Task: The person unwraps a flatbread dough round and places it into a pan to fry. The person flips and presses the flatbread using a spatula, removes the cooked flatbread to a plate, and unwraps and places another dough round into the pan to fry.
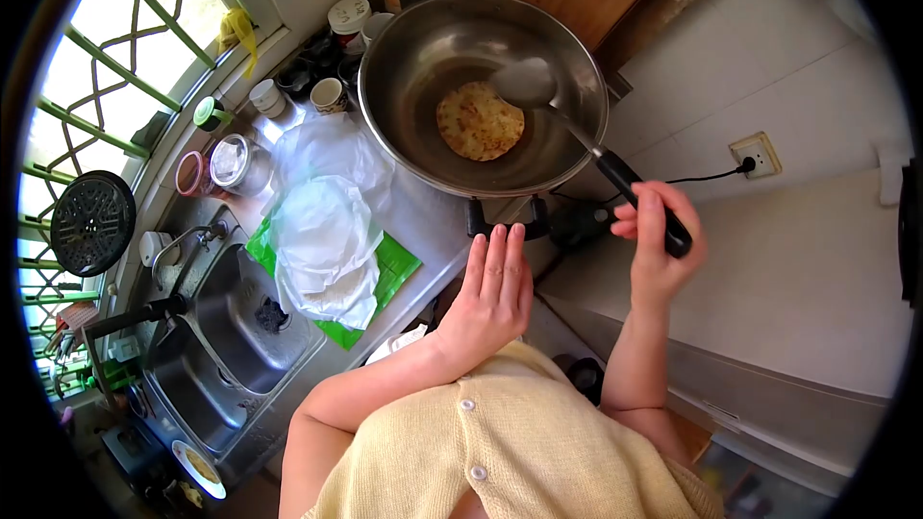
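Note:
A wide steel wok (389,125) holds a browned round flatbread (479,125). My right hand (663,235) is wrapped round the black handle of a metal spatula (527,84). Its rounded blade lies over the upper right edge of the flatbread; whether it presses on it I cannot tell. My left hand (492,293) is at the wok's near black handle (481,221), back upward and fingers stretched out. The fingertips appear to rest at that handle, and the thumb is hidden.
White plastic sheets (332,231) lie on a green packet (394,274) left of the wok. A double steel sink (260,346) is farther left. Jars, including a clear tub (240,163), line the window side. A plugged-in cord runs to a wall socket (755,156) on the right.

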Demonstrator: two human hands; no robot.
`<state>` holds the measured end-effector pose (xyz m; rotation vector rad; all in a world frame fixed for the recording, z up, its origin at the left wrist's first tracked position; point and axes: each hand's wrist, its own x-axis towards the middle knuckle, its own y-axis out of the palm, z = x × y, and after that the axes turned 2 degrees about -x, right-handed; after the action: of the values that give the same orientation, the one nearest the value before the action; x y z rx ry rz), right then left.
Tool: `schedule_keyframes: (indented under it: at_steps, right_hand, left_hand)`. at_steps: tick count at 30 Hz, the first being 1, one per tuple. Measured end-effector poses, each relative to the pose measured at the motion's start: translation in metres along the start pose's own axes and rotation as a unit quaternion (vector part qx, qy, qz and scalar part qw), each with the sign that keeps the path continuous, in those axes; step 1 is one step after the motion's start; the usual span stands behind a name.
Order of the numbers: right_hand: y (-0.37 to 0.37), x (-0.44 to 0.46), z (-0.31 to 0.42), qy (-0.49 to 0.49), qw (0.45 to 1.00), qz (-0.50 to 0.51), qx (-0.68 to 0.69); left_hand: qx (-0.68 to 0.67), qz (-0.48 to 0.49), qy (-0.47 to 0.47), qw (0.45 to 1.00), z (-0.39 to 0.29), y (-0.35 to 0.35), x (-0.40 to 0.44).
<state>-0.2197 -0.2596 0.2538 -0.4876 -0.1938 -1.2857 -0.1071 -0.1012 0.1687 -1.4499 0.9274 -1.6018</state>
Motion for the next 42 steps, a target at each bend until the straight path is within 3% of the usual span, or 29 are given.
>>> schedule_keyframes:
  at_steps: [5,42]
  right_hand:
    - [-0.025,-0.004,0.001,-0.109,0.986,-0.005,-0.127]
    - [-0.02,0.001,0.035,-0.083,0.984,0.055,-0.148]
  left_hand:
    - [-0.001,-0.005,-0.002,1.0,-0.001,0.002,0.0]
    - [0.008,0.001,-0.003,1.0,-0.002,0.002,-0.001]
